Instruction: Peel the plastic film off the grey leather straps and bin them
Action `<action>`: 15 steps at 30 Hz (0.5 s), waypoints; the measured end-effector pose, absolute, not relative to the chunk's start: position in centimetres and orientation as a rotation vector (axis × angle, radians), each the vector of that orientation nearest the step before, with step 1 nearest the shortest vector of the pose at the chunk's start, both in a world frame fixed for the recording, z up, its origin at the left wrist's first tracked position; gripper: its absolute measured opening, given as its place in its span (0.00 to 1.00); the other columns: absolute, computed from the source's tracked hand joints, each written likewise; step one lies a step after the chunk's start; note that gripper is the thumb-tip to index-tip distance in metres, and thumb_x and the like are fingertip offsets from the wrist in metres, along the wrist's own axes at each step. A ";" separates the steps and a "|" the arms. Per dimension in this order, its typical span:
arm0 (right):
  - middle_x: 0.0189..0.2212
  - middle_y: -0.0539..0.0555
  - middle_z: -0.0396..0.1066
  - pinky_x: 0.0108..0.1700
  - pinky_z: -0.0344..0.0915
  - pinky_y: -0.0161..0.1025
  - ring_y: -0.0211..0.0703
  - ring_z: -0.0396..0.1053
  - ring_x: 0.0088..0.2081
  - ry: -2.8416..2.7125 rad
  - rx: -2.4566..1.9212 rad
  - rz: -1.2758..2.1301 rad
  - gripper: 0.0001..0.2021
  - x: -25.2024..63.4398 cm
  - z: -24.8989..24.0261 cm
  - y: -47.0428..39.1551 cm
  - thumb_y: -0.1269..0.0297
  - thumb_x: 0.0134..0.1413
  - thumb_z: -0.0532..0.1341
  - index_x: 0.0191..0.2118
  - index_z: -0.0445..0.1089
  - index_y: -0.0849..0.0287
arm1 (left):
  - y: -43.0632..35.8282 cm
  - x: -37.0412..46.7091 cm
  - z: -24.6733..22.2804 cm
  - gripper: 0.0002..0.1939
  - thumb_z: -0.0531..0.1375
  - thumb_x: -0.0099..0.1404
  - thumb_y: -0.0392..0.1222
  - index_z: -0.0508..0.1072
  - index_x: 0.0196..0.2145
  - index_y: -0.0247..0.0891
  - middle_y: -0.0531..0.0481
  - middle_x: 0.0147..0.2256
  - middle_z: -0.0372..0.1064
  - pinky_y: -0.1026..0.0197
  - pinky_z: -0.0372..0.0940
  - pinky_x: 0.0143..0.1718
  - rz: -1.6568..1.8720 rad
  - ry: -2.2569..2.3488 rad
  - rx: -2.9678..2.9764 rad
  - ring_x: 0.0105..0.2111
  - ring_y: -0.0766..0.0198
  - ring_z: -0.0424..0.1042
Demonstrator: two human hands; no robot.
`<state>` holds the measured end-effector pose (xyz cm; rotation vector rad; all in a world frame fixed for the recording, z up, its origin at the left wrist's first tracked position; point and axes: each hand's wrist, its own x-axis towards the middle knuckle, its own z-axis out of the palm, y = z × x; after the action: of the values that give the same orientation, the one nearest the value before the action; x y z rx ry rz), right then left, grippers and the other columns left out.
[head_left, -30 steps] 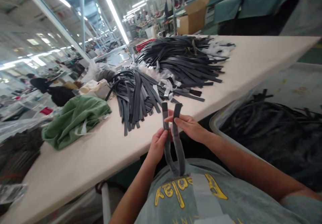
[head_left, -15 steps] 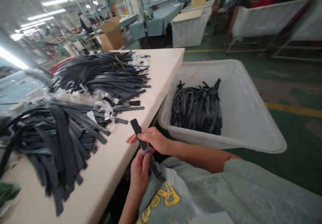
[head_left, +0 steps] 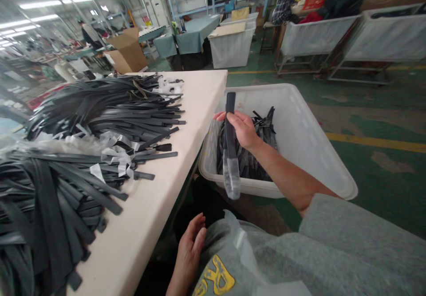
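And here a dark strap (head_left: 230, 143) is held upright by the right hand (head_left: 244, 129), clamped between thumb and fingers a little below its upper end. By that high grip most of the length is left hanging, probably so that it falls straight under its own weight. Its pale, shiny lower end is seen in front of the near rim of the white bin (head_left: 309, 136), towards that rim's left corner; whether the rim is touched cannot be told.

Down below, the left hand (head_left: 192, 242) is held near the grey shirt (head_left: 349, 238), fingers loosely curled and apart from the thumb, with nothing seen in it; the strap's weight seems light enough to be borne by one hand.

The bin is set just beside the right edge of the table (head_left: 173, 189), presumably for easy reach from there. More straps (head_left: 248, 167) are gathered against its left side, partly hidden by the right arm.

On the table, a near pile (head_left: 49, 198) and a far pile (head_left: 109, 105) are laid with many ends pointed towards the right edge, perhaps so that they can be grasped singly. White scraps (head_left: 121, 158) are caught between the two.
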<state>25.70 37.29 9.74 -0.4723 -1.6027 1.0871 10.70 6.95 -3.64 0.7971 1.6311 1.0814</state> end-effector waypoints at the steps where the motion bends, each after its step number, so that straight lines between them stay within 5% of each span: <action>1: 0.42 0.55 0.77 0.60 0.60 0.50 0.50 0.71 0.50 -1.671 -0.502 0.985 0.20 25.9 10.0 39.0 0.46 0.63 0.54 0.35 0.74 0.57 | 6.4 10.5 -3.9 0.26 0.61 0.61 0.57 0.72 0.53 0.41 0.42 0.52 0.73 0.50 0.64 0.57 1.062 1.649 0.783 0.53 0.50 0.72; 4: 0.51 0.56 0.73 0.62 0.58 0.50 0.51 0.66 0.56 -1.936 -0.611 0.709 0.21 26.3 9.6 44.1 0.47 0.65 0.50 0.38 0.75 0.56 | 4.9 10.1 -4.8 0.25 0.63 0.57 0.60 0.75 0.49 0.46 0.45 0.49 0.75 0.49 0.67 0.55 1.049 1.731 0.752 0.51 0.48 0.73; 7: 0.64 0.60 0.58 0.67 0.48 0.56 0.58 0.52 0.66 -2.163 -0.866 0.436 0.18 26.8 7.5 47.9 0.54 0.59 0.58 0.48 0.73 0.59 | 3.9 9.4 -4.6 0.24 0.62 0.55 0.63 0.77 0.45 0.48 0.45 0.47 0.77 0.45 0.68 0.53 1.084 1.817 0.714 0.48 0.46 0.75; 10: 0.68 0.67 0.47 0.67 0.44 0.61 0.63 0.44 0.68 -2.145 -1.137 0.272 0.25 27.5 4.9 49.2 0.63 0.53 0.63 0.57 0.66 0.66 | 3.4 8.0 -1.6 0.25 0.63 0.53 0.64 0.78 0.42 0.47 0.45 0.45 0.78 0.42 0.68 0.53 1.106 1.861 0.704 0.47 0.44 0.75; 15: 0.63 0.66 0.59 0.65 0.52 0.56 0.57 0.56 0.65 -2.128 -1.140 0.326 0.20 27.0 3.4 46.0 0.67 0.57 0.58 0.56 0.67 0.63 | 0.8 7.4 9.1 0.27 0.68 0.45 0.66 0.80 0.40 0.52 0.47 0.47 0.77 0.41 0.65 0.57 1.447 1.938 0.785 0.54 0.39 0.70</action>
<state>27.04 46.00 3.42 -1.1398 -2.1283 0.3256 7.38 0.82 9.12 0.7854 1.9379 1.4465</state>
